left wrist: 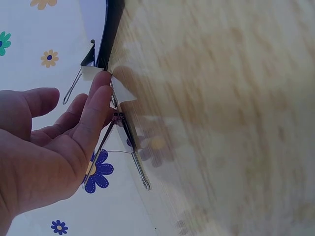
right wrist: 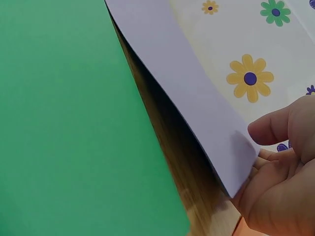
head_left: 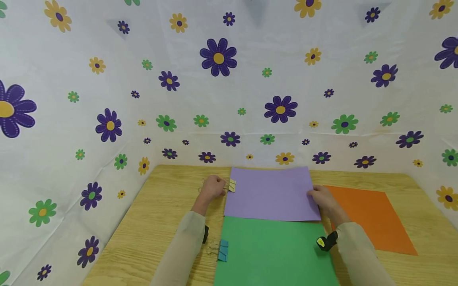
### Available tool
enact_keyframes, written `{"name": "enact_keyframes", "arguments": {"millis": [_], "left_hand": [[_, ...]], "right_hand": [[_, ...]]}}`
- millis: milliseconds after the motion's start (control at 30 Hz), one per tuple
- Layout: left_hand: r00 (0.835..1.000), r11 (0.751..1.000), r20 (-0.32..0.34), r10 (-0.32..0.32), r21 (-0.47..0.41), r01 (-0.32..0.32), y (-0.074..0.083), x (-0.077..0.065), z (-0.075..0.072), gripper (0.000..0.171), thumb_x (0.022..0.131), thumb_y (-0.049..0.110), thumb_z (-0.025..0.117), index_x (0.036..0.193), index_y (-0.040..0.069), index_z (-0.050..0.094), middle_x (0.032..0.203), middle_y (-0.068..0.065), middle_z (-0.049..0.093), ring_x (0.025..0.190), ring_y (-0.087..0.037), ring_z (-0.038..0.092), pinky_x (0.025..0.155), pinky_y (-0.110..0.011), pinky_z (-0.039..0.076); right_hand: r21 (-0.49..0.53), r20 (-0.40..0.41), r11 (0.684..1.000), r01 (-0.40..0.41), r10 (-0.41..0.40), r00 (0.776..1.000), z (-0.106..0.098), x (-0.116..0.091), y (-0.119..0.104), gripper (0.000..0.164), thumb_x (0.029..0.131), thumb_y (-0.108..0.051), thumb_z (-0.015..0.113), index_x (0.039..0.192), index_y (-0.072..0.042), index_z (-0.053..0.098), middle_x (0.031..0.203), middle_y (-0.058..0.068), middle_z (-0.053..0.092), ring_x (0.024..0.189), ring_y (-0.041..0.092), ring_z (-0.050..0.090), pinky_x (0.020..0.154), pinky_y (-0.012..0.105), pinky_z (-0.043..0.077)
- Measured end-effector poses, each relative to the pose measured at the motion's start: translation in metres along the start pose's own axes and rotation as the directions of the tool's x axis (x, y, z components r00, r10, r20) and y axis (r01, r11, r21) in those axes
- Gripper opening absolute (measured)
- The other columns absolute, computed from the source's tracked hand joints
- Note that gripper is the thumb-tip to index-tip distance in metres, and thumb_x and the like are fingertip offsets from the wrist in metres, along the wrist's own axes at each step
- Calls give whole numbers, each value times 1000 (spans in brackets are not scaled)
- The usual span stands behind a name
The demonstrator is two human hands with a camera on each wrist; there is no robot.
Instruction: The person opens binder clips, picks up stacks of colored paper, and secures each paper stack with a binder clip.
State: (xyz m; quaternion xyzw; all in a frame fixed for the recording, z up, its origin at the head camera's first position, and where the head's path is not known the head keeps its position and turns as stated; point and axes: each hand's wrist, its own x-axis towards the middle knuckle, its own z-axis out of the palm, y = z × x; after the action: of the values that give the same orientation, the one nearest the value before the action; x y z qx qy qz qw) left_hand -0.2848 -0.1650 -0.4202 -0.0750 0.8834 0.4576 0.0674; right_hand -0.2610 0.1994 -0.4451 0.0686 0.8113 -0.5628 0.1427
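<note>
A purple sheet of paper (head_left: pixel 270 194) lies at the back of the table, its right edge lifted in the right wrist view. My right hand (head_left: pixel 323 200) pinches that edge, thumb above and fingers below. A pale yellow binder clip (head_left: pixel 231 185) sits on the sheet's left edge. Beside it is my left hand (head_left: pixel 212 186), its extended fingertips touching the clip in the left wrist view, the thumb apart. A second binder clip (left wrist: pixel 127 130) stands on the table by those fingers, mostly hidden by the hand in the head view.
In front of the purple sheet lies a green sheet (head_left: pixel 275 250) with a blue binder clip (head_left: pixel 223 250) on its left edge. An orange sheet (head_left: pixel 372 218) rests at the right of the wooden table (head_left: pixel 150 222). Flowered white cloth (head_left: pixel 250 87) walls the back and sides.
</note>
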Motion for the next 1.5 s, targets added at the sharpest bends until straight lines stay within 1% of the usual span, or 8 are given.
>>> {"name": "enact_keyframes", "arguments": {"millis": [100, 267, 433, 567, 667, 867, 1200, 1500], "left_hand": [[1000, 1000, -4, 3, 2, -3, 0, -1, 1, 30, 99, 15, 49, 114, -7, 63, 97, -17, 70, 80, -22, 66, 65, -27, 50], [1000, 1000, -5, -1, -4, 1, 0, -2, 2, 32, 99, 15, 49, 118, -8, 62, 102, -19, 69, 82, -24, 67, 70, -31, 53], [1000, 1000, -1, -2, -19, 2, -1, -2, 2, 33, 100, 15, 50, 120, -9, 61, 111, -22, 67, 85, -25, 68, 76, -35, 56], [1000, 999, 3, -2, -34, 2, -2, -1, 2, 34, 100, 15, 50, 121, -9, 60, 118, -23, 65, 87, -26, 68, 79, -38, 56], [1000, 999, 6, -2, -37, 2, -4, 0, 2, 34, 100, 15, 51, 121, -9, 60, 119, -24, 64, 88, -26, 68, 81, -39, 57], [1000, 1000, -2, -9, -27, 9, -6, 1, 3, 33, 99, 16, 52, 120, -8, 62, 114, -22, 66, 87, -25, 68, 79, -38, 57], [1000, 999, 13, -17, -35, 17, -5, 2, 3, 32, 100, 17, 54, 117, -8, 62, 116, -23, 65, 91, -27, 69, 81, -38, 57], [999, 996, 30, -19, -82, 21, -6, -3, 1, 30, 99, 16, 55, 115, -8, 62, 121, -23, 62, 92, -28, 68, 83, -39, 57]], "right_hand": [[-13, -15, 1000, 6, -6, 1000, -3, -1, 0, 51, 98, -7, 39, 139, 23, 33, 142, 41, 36, 126, 49, 42, 110, 60, 35], [-34, -16, 999, -28, 28, 999, -9, -3, -2, 52, 101, -11, 39, 144, 18, 30, 145, 39, 34, 126, 47, 42, 108, 59, 39], [-40, -27, 998, -53, 52, 998, -14, -4, 0, 51, 103, -13, 39, 145, 14, 32, 137, 34, 43, 108, 38, 52, 94, 49, 52], [-43, -32, 998, -47, 46, 998, -17, -5, 2, 51, 102, -13, 42, 144, 13, 34, 130, 32, 49, 100, 32, 55, 85, 41, 56], [-48, -32, 999, -24, 23, 999, -19, -7, 3, 51, 100, -12, 48, 142, 14, 36, 125, 33, 53, 93, 28, 60, 80, 40, 58], [-51, -30, 999, 17, -18, 999, -21, -12, 3, 50, 95, -5, 57, 136, 17, 39, 111, 33, 62, 81, 24, 67, 73, 40, 61], [-74, -43, 997, 28, -31, 999, -25, -10, 7, 46, 98, -9, 54, 135, 16, 40, 109, 33, 64, 78, 23, 68, 72, 38, 61], [-25, -56, 1000, 12, -13, 998, -27, -12, 8, 48, 98, -7, 53, 137, 16, 37, 105, 30, 65, 76, 21, 67, 70, 35, 61]]}}
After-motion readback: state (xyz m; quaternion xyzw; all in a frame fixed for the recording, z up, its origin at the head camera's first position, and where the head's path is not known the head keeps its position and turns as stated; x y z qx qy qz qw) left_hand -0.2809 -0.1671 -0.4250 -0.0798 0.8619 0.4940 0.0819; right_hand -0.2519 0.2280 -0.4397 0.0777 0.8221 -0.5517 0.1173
